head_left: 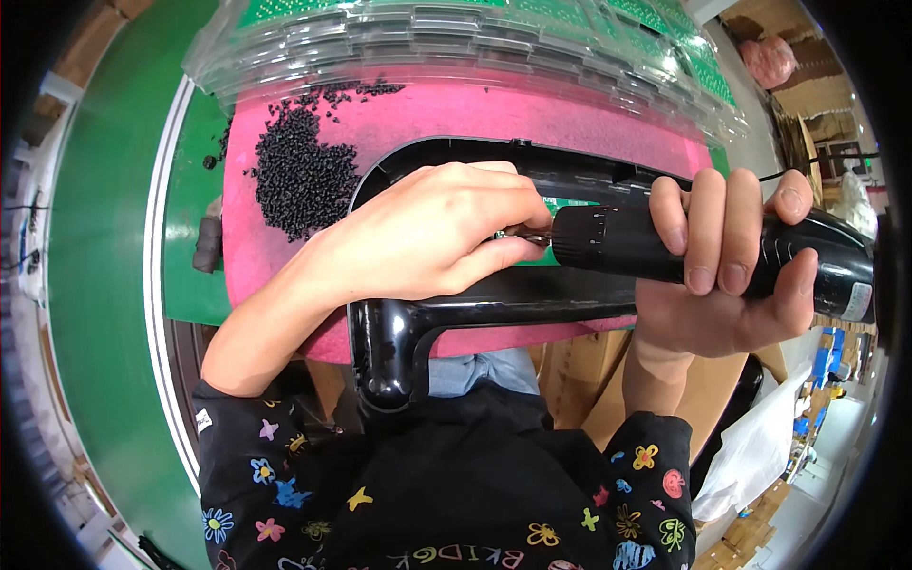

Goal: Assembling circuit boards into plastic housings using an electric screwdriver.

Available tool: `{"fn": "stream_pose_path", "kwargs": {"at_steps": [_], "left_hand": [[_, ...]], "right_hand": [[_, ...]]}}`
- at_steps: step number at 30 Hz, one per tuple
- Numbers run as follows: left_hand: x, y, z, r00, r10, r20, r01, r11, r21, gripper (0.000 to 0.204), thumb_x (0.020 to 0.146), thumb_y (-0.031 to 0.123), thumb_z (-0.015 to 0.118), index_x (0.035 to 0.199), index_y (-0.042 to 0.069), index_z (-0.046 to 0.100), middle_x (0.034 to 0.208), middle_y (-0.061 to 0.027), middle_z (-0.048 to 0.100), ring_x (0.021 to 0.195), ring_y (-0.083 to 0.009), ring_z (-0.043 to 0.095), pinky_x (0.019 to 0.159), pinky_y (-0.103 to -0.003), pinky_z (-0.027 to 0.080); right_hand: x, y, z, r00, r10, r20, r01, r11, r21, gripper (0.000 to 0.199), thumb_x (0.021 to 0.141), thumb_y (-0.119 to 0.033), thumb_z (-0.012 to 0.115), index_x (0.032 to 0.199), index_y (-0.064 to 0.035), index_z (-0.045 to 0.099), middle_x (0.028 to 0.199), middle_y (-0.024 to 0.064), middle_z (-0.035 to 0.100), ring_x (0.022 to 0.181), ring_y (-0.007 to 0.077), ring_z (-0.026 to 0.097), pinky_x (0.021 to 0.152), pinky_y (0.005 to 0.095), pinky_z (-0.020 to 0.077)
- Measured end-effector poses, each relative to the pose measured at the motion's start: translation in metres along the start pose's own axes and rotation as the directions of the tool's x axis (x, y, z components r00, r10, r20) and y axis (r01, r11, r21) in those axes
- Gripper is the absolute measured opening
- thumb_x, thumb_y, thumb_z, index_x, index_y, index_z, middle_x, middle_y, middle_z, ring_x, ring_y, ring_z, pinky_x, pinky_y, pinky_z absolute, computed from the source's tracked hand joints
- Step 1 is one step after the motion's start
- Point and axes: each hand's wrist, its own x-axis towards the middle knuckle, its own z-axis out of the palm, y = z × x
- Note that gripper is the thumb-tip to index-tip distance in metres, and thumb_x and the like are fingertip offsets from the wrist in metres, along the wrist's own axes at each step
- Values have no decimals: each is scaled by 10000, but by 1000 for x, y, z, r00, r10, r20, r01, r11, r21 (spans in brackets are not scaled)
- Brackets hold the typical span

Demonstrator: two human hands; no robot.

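Observation:
My right hand (731,266) grips a black electric screwdriver (627,242) that points left, its bit reaching into a glossy black plastic housing (418,323). My left hand (427,233) rests on that housing with its fingertips pinched around the bit tip, hiding the screw and most of a green circuit board (570,202) inside the frame. The housing lies on a pink foam mat (475,119), its lower stem hanging toward my lap.
A heap of small black screws (294,166) lies on the mat's left part. Clear plastic trays holding green circuit boards (475,38) are stacked along the far edge. Cardboard boxes (708,389) and white bags sit at the lower right. A green floor (104,285) runs along the left.

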Motion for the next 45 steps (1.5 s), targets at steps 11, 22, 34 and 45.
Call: {"fn": "stream_pose_path", "kwargs": {"at_steps": [11,22,34,45], "left_hand": [[0,-2,0,988,-157,14,157,988,-8,171,791,58,744,897,-13,629,841,-113,661,806,-297,650,721,-386,523],[3,0,1,980,-167,106,186,960,-209,144,799,6,700,902,-28,604,861,-123,639,806,-297,636,736,-375,519],[0,-4,-1,983,-111,145,134,979,-156,163,814,51,720,913,-32,622,858,-128,656,821,-309,639,740,-379,517],[-1,-1,-7,938,-184,295,292,877,-381,69,851,-13,645,909,-47,627,841,-118,655,793,-254,633,734,-358,506]], "right_hand": [[-7,-15,9,991,-136,12,136,983,-125,321,904,-308,640,1131,-104,540,711,-44,557,599,79,515,673,265,404],[-5,-16,2,982,-83,168,109,982,-152,372,879,-328,711,1128,-147,502,695,-60,598,550,54,571,612,240,470],[-2,-3,-8,956,-60,288,98,988,-117,364,897,-303,724,1115,-136,485,702,-41,634,524,56,589,529,212,488],[-7,-3,-4,969,-101,226,120,990,-71,386,894,-316,698,1150,-119,486,700,-36,630,527,59,589,560,220,488]]}}
